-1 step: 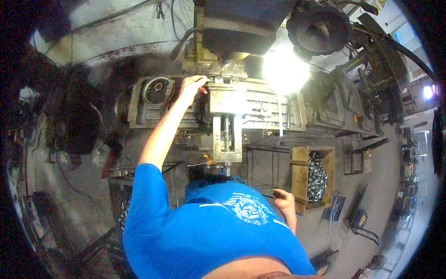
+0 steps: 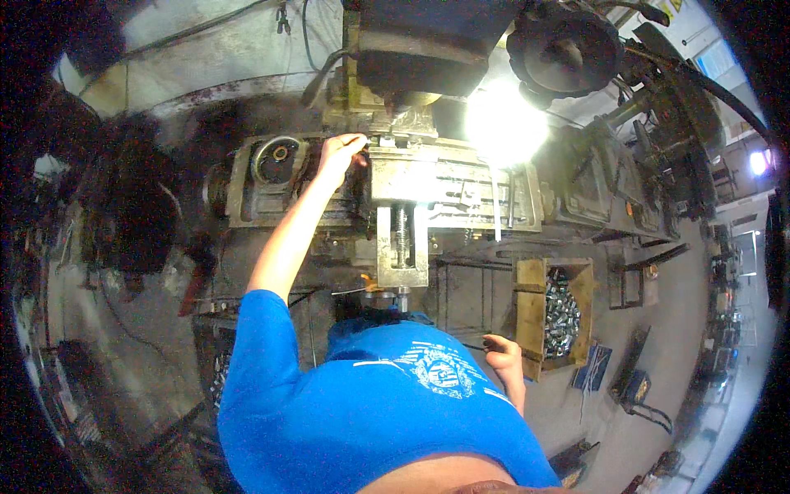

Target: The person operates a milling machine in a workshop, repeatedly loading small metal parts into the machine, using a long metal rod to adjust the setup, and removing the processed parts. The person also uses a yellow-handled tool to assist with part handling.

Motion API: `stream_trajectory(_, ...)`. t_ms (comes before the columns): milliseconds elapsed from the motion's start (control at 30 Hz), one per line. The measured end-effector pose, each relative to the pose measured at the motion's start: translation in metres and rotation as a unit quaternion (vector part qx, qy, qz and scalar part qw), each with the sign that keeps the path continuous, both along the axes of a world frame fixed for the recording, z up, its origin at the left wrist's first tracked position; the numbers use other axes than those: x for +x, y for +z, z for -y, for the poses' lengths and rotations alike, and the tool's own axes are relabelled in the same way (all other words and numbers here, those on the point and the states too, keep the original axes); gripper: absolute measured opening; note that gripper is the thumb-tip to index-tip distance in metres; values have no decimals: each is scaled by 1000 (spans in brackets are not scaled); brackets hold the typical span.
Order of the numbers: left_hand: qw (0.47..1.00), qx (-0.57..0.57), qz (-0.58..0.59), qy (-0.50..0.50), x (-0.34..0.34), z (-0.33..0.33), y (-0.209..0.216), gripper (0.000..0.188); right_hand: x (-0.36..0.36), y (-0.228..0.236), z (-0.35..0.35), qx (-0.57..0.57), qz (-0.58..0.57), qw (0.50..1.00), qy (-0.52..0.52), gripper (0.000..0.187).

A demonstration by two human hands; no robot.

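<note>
My left hand (image 2: 339, 158) reaches up to the left end of the metal vise (image 2: 401, 177) on the machine table. Its fingers are pinched together at the jaw, and whatever they hold there is too small to make out. Low on the right, beside my blue shirt, is my right hand (image 2: 504, 362) with its fingers curled. A thin dark bar seems to run to its fingertips; whether they grip it I cannot tell. The vise's screw (image 2: 401, 235) points toward me.
Right of me stands a wooden crate (image 2: 531, 329) heaped with shiny metal parts (image 2: 562, 315). A handwheel-like round part (image 2: 280, 154) lies at the table's left. The dark machine head (image 2: 432, 49) hangs above the vise, beside a glaring lamp (image 2: 506, 123).
</note>
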State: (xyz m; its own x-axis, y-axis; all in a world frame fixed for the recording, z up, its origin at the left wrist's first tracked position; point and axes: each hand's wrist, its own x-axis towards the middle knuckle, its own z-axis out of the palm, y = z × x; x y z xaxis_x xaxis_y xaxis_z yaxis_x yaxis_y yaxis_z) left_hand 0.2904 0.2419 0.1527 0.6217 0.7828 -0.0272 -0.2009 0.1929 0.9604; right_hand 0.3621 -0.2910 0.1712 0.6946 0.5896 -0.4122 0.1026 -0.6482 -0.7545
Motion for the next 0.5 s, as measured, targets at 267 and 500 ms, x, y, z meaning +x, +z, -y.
stream_trajectory(267,999,9,5,32,-1,12,4,26,-6,13,-9,-23,23,999,20,42)
stream_trajectory(500,999,-26,-7,22,0,6,-3,28,-2,12,-9,-44,12,998,50,45)
